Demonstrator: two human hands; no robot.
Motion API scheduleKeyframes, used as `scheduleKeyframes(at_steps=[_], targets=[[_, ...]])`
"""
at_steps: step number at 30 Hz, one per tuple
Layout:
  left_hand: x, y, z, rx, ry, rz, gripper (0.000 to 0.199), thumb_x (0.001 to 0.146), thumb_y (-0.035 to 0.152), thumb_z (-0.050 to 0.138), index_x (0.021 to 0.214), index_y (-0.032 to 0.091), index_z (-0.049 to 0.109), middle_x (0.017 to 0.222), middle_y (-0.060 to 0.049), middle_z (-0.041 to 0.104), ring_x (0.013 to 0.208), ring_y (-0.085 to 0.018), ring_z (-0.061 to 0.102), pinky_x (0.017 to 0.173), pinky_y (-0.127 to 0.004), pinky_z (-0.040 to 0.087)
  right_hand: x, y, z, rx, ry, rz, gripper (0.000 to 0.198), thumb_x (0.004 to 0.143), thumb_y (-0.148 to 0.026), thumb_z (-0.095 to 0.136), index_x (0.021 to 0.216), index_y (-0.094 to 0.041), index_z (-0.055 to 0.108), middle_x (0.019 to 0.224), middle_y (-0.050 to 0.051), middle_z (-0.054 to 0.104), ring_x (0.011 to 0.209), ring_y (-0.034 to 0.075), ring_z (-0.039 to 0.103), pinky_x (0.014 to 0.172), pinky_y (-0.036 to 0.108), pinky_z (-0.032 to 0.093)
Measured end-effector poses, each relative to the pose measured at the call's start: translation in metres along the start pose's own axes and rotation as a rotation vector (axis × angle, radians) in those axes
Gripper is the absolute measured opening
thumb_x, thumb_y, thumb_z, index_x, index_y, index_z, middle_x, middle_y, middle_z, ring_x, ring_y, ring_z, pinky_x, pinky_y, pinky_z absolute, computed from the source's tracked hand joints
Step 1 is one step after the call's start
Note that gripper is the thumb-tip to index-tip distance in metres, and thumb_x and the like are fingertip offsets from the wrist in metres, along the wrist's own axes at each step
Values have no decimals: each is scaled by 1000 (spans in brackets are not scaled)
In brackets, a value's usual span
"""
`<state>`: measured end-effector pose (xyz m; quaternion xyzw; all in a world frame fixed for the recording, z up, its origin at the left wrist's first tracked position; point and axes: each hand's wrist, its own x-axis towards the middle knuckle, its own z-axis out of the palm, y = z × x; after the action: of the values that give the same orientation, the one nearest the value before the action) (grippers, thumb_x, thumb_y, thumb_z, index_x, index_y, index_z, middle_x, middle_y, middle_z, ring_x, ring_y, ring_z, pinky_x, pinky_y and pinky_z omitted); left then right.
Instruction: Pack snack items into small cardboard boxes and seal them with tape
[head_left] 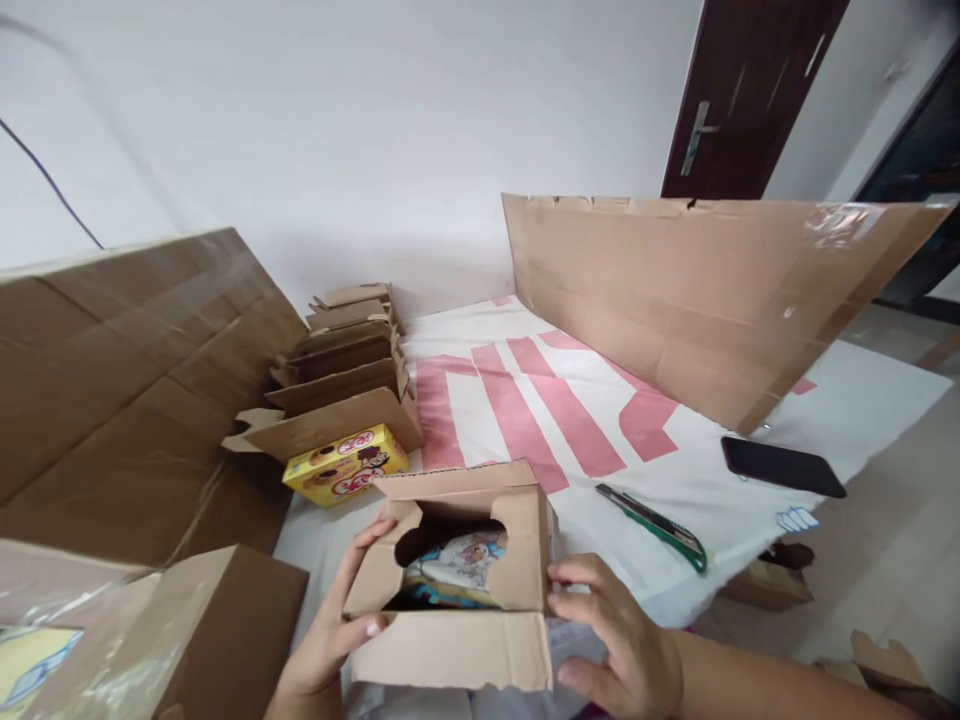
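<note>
A small cardboard box [450, 650] is in front of me with its top flaps folded outward and inward. Through the gap between the side flaps shows a blue and white printed packet [457, 562]; the rest of the contents is hidden. My left hand [337, 610] grips the box's left side, thumb on the near flap edge and fingers round the far corner. On the right, my right hand [611, 635] has its fingertips against the box's side, with the thumb lower by the near flap. A yellow printed carton [349, 465] lies just beyond the box's left corner.
Several open cardboard boxes [345, 365] stand in a row at the left. Large cardboard panels [660, 290] flank the table. A green box cutter [656, 527] and a black phone [784, 466] lie on the right. A taped carton [232, 630] sits near left.
</note>
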<state>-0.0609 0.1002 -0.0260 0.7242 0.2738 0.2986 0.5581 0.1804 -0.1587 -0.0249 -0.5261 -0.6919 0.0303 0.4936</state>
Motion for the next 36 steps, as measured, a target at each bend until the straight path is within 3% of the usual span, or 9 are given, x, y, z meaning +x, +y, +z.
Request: scheduleKeyframes(at_steps=[3, 5, 8, 11, 17, 24, 28, 31, 36], targets=[[-1, 2, 9, -56, -39, -58, 91, 47, 64, 77, 126, 28, 47, 132, -10, 52, 126, -43, 43, 99, -51, 43, 5, 17, -10, 92, 120, 174, 26, 91, -31, 51, 116, -23, 47, 107, 9, 53, 101, 22, 54, 87, 37, 48], [-1, 4, 13, -80, -50, -95, 93, 46, 62, 79, 126, 28, 45, 127, -9, 55, 117, -41, 50, 92, -47, 47, 6, 32, -14, 155, 166, 338, 28, 88, -32, 56, 113, -23, 47, 103, 7, 53, 93, 20, 54, 82, 36, 48], [-2, 6, 15, -105, -12, -120, 94, 42, 60, 79, 123, 27, 46, 126, -8, 55, 114, -39, 51, 90, -43, 48, 3, 52, -13, 307, 68, 472, 41, 81, -40, 67, 114, -23, 49, 107, 7, 55, 96, 20, 55, 81, 34, 49], [-2, 8, 15, -120, 6, -141, 94, 43, 60, 78, 124, 28, 45, 125, -7, 54, 111, -37, 52, 86, -42, 49, -2, 62, -6, 410, 13, 472, 50, 76, -47, 73, 114, -23, 52, 111, 7, 54, 104, 22, 54, 82, 34, 48], [-3, 14, 21, -100, 43, -161, 95, 41, 64, 77, 123, 29, 46, 121, -6, 56, 113, -38, 51, 90, -43, 47, -5, 64, 4, 437, 52, 498, 46, 70, -54, 75, 97, -23, 56, 96, 2, 54, 91, 18, 53, 76, 32, 45], [-3, 16, 21, -98, 24, -163, 94, 43, 65, 75, 124, 28, 43, 122, -7, 56, 115, -39, 50, 93, -45, 45, 0, 62, -2, 500, 70, 421, 31, 76, -44, 73, 82, -21, 53, 92, 3, 54, 87, 16, 53, 77, 31, 44], [-3, 16, 20, -33, 23, -159, 95, 42, 68, 74, 122, 28, 44, 123, -7, 56, 114, -39, 50, 91, -44, 46, 3, 58, -2, 481, 109, 548, 23, 82, -39, 65, 79, -20, 52, 83, 2, 59, 78, 15, 55, 73, 30, 44], [-3, 18, 21, 16, 74, -170, 92, 42, 69, 71, 121, 30, 46, 125, -4, 55, 116, -41, 48, 95, -47, 44, 5, 54, -1, 417, 141, 604, 16, 78, -30, 66, 77, -21, 53, 75, 0, 61, 69, 13, 55, 67, 28, 44], [-2, 15, 19, 84, 34, -199, 87, 39, 75, 69, 117, 42, 49, 128, 4, 55, 122, -45, 43, 100, -59, 41, -5, 68, -36, 270, 413, 685, 14, 68, -25, 67, 79, -21, 59, 72, -2, 60, 65, 13, 56, 63, 26, 46]])
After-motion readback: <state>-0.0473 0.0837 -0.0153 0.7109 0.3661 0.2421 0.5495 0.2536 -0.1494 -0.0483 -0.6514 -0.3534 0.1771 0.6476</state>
